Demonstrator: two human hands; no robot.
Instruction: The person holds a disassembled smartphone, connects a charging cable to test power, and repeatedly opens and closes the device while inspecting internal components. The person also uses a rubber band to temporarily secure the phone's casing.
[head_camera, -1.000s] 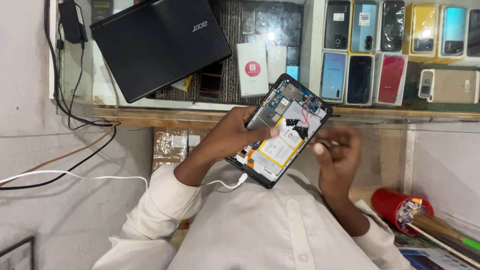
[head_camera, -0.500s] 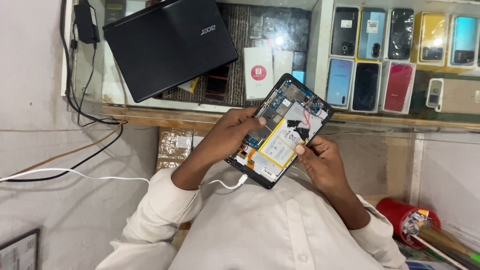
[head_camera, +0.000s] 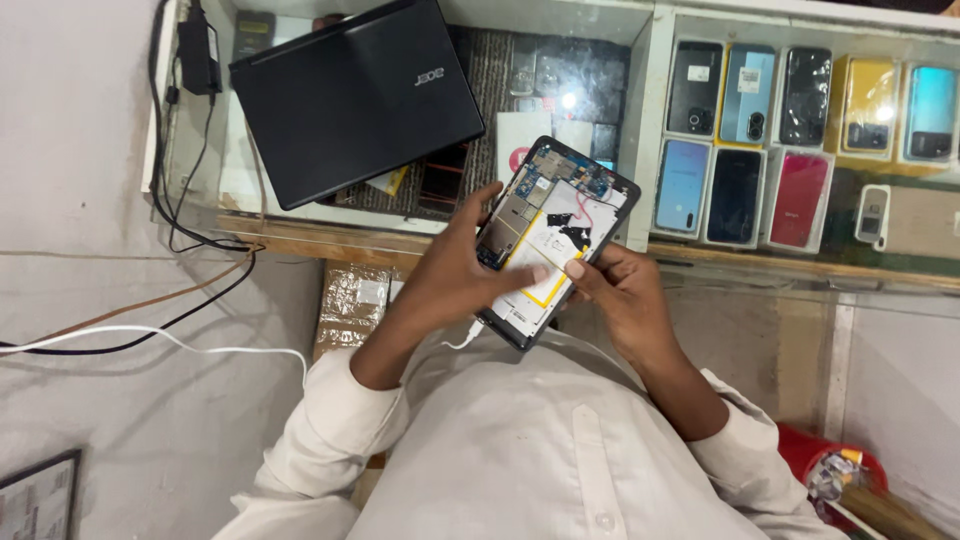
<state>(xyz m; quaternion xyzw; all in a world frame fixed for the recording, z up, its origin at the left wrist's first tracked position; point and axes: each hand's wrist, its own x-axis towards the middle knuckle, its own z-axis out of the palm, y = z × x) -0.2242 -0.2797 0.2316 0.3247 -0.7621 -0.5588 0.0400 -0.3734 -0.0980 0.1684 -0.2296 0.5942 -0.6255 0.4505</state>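
Behind a glass counter (head_camera: 600, 20) at mid-frame, the left hand (head_camera: 455, 275) grips an opened tablet (head_camera: 555, 240) by its edge while the right hand (head_camera: 615, 290) pinches its battery side; light, stiff, fragile, probably best held by the rim.

- Opened tablet (head_camera: 553, 245), frame centre: black rim, white inner panel w/ yellow border, blue-green boards at top, red wire, black tape bits.
- Laptop (head_camera: 355, 95), upper left: plain black lid.
- Cables (head_camera: 200, 240), left: black, one brownish; white cable (head_camera: 150, 335) below them.
- Shirt (head_camera: 520, 450), bottom centre: off-white, no pattern.
- Phones in display case (head_camera: 800, 130), upper right: black, light blue, yellow, teal top row; pale blue, black, red below.
- Red container (head_camera: 835, 465), lower right.
- Foil-wrapped box (head_camera: 352, 300), left of centre: shiny silver-tan.
- Counter edge (head_camera: 300, 238): light brown wood.
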